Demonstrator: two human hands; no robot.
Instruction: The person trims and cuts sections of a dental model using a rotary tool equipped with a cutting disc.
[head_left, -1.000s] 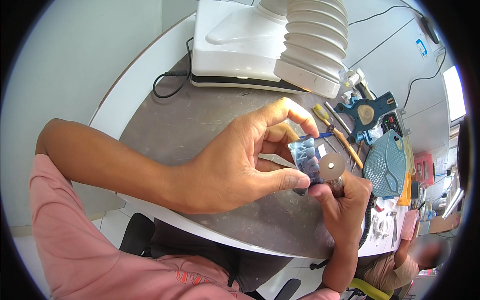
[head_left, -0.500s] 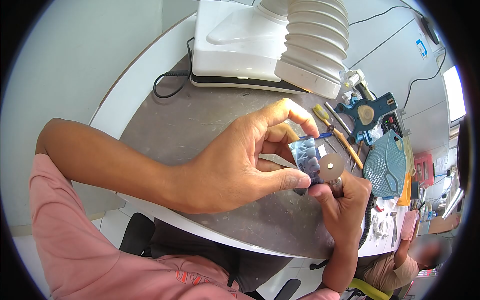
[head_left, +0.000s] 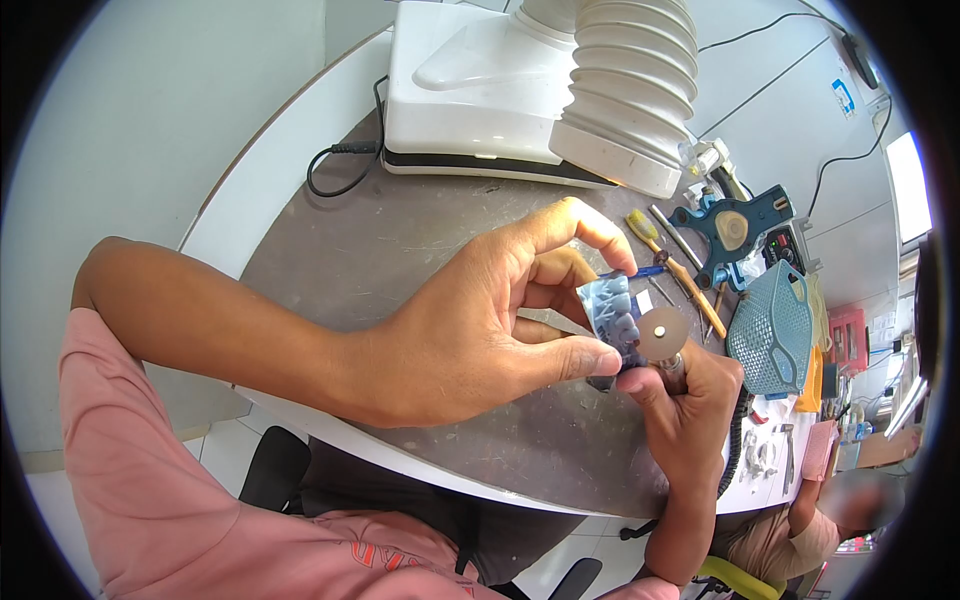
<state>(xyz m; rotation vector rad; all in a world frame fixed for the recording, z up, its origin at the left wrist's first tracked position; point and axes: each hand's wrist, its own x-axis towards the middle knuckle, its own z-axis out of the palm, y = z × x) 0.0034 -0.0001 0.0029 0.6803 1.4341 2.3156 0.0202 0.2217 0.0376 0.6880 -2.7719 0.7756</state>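
Note:
My left hand point(head_left: 480, 320) grips a blue dental model point(head_left: 608, 312) between thumb and fingers, its row of tooth shapes facing right. In my right hand point(head_left: 690, 400) is a rotary handpiece point(head_left: 674, 374), partly hidden by the fingers. A round grey-brown cutting disc point(head_left: 662, 333) sits on the handpiece's tip, close beside the model's right side. Whether disc and model touch, I cannot tell. My right thumb reaches the model's lower end.
A white machine point(head_left: 480, 90) and a ribbed suction hose point(head_left: 635, 100) stand at the back. To the right are a yellow-bristled brush point(head_left: 643, 226), a blue articulator-like device point(head_left: 735, 230) and a blue basket point(head_left: 770, 335). Another person point(head_left: 790, 530) sits at far right.

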